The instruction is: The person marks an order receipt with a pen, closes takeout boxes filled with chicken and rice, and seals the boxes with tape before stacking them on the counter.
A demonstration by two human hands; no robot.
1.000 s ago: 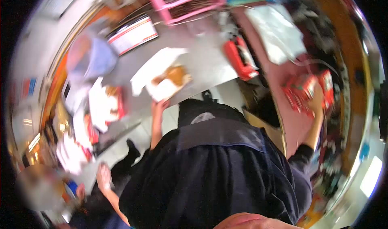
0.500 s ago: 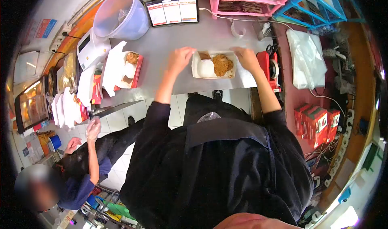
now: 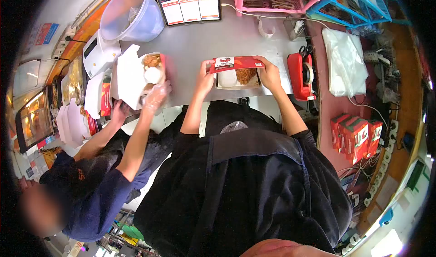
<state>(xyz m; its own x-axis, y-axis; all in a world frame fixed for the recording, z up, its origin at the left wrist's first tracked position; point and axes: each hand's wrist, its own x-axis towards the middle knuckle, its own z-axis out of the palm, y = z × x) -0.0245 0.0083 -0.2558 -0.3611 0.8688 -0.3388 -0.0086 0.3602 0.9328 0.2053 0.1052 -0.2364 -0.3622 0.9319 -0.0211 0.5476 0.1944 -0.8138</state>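
Observation:
In front of me on the metal counter, a food box [image 3: 238, 86] holds a white round portion of what looks like rice [image 3: 227, 78] and a brown fried piece [image 3: 247, 76]. Its red printed lid [image 3: 236, 64] is partly folded over the food. My left hand [image 3: 205, 77] grips the lid's left end, fingers closed. At the lid's right end, my right hand [image 3: 270, 74] is closed on the edge. The back part of the box's contents is hidden under the lid.
A co-worker's gloved hand [image 3: 156, 96] is at another open box [image 3: 129, 77] on the left. A tablet [image 3: 190, 7] and a clear tub [image 3: 131, 18] stand behind. To the right are a red tape dispenser [image 3: 299, 77], plastic bags [image 3: 344, 66] and stacked red boxes [image 3: 354, 136].
Both my hands have closed on the lid, which now partly covers the food. The co-worker has moved in from the left and reached to the neighbouring open box.

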